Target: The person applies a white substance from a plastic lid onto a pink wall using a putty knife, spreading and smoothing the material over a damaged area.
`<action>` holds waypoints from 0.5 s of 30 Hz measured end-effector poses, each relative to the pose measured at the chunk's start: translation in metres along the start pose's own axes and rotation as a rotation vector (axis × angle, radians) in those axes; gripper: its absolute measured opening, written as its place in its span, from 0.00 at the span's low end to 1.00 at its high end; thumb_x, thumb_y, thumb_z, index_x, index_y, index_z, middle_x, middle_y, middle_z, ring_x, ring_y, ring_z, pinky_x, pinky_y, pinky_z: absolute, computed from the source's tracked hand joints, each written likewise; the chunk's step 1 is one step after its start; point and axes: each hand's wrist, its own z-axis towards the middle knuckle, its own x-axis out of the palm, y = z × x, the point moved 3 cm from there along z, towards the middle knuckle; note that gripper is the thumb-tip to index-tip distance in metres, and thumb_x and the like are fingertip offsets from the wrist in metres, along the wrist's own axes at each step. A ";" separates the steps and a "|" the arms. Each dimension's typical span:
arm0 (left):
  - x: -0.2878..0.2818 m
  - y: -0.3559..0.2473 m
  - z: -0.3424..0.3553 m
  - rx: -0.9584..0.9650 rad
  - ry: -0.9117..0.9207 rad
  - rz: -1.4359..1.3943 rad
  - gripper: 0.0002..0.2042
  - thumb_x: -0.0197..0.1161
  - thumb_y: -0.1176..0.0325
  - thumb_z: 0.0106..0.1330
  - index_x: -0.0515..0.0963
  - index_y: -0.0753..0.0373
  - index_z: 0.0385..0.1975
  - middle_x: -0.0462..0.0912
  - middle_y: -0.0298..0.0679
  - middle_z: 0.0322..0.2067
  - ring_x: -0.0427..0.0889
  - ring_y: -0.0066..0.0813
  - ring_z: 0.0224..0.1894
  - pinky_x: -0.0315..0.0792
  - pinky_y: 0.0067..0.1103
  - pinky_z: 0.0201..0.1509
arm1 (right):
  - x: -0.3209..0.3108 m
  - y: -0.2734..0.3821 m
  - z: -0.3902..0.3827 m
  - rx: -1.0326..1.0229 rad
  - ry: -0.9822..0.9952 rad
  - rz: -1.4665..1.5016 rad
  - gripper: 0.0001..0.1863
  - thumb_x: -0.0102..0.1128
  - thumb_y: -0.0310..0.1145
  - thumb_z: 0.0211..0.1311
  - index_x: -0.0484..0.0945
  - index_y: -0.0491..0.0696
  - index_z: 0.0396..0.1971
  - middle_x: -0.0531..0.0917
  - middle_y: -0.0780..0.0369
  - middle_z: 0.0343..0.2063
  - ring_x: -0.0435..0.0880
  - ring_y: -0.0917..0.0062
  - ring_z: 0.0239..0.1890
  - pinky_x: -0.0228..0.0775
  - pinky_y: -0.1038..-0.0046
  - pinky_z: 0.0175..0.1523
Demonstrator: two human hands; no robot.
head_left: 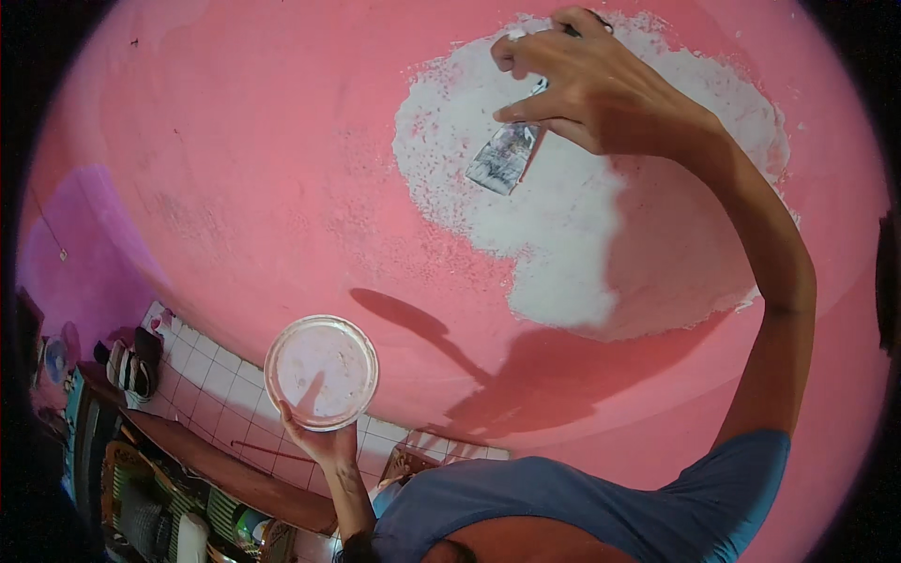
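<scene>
My right hand [587, 84] is raised to the pink wall [282, 169] and grips a putty knife [507, 158]. Its metal blade, smeared with white, points down and left and lies against or just over a large white filler patch [554, 225]. Part of the handle is hidden by my fingers. Lower and to the left, my left hand [324, 446] holds a round whitish lid [321, 375] from beneath, thumb at the rim. A thin whitish residue coats the lid's inner face, and the thumb's shadow or a smear crosses it.
A white tiled floor [221, 385] shows at the lower left. On it stand a carved wooden bench [197, 502] with green slats and cushions, and a heap of dark and light items [131, 366]. A purple wall [89, 253] stands at the far left.
</scene>
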 end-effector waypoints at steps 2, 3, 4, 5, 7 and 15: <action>0.004 0.002 -0.002 0.012 -0.009 0.007 0.43 0.57 0.44 0.58 0.53 0.73 0.63 0.54 0.47 0.65 0.54 0.44 0.67 0.53 0.47 0.67 | -0.001 -0.003 0.008 -0.021 0.009 -0.019 0.09 0.54 0.32 0.63 0.85 0.56 0.36 0.79 0.52 0.45 0.75 0.70 0.45 0.61 0.65 0.51; 0.006 0.002 -0.003 0.022 -0.025 0.021 0.43 0.57 0.44 0.58 0.53 0.73 0.63 0.54 0.47 0.65 0.54 0.44 0.67 0.53 0.47 0.67 | -0.008 -0.007 0.012 0.048 0.029 -0.036 0.10 0.53 0.33 0.63 0.85 0.56 0.35 0.79 0.53 0.44 0.74 0.70 0.45 0.61 0.66 0.51; 0.006 0.000 -0.005 0.046 -0.050 0.037 0.43 0.58 0.44 0.58 0.53 0.73 0.63 0.54 0.47 0.64 0.54 0.44 0.67 0.53 0.47 0.67 | -0.008 -0.011 0.018 0.108 0.038 -0.046 0.10 0.52 0.33 0.64 0.86 0.56 0.35 0.79 0.54 0.44 0.73 0.69 0.45 0.60 0.67 0.51; 0.004 0.000 -0.005 0.046 -0.054 0.034 0.43 0.58 0.44 0.58 0.53 0.73 0.63 0.54 0.47 0.64 0.54 0.44 0.67 0.53 0.47 0.67 | -0.008 -0.024 0.017 0.100 -0.057 -0.119 0.10 0.53 0.35 0.64 0.86 0.57 0.34 0.79 0.57 0.39 0.70 0.70 0.44 0.60 0.67 0.51; 0.001 0.002 -0.003 0.052 -0.059 0.050 0.44 0.58 0.44 0.57 0.53 0.74 0.63 0.54 0.47 0.64 0.55 0.43 0.67 0.53 0.48 0.67 | -0.028 -0.041 0.011 0.256 -0.041 -0.273 0.10 0.54 0.38 0.63 0.86 0.58 0.36 0.77 0.60 0.38 0.67 0.71 0.42 0.59 0.67 0.50; -0.030 -0.001 0.001 0.117 -0.111 0.017 0.43 0.58 0.42 0.57 0.57 0.74 0.61 0.55 0.51 0.63 0.57 0.47 0.65 0.57 0.50 0.64 | -0.014 -0.029 0.014 0.461 0.040 -0.140 0.10 0.55 0.37 0.61 0.85 0.57 0.38 0.76 0.63 0.42 0.65 0.69 0.42 0.60 0.68 0.50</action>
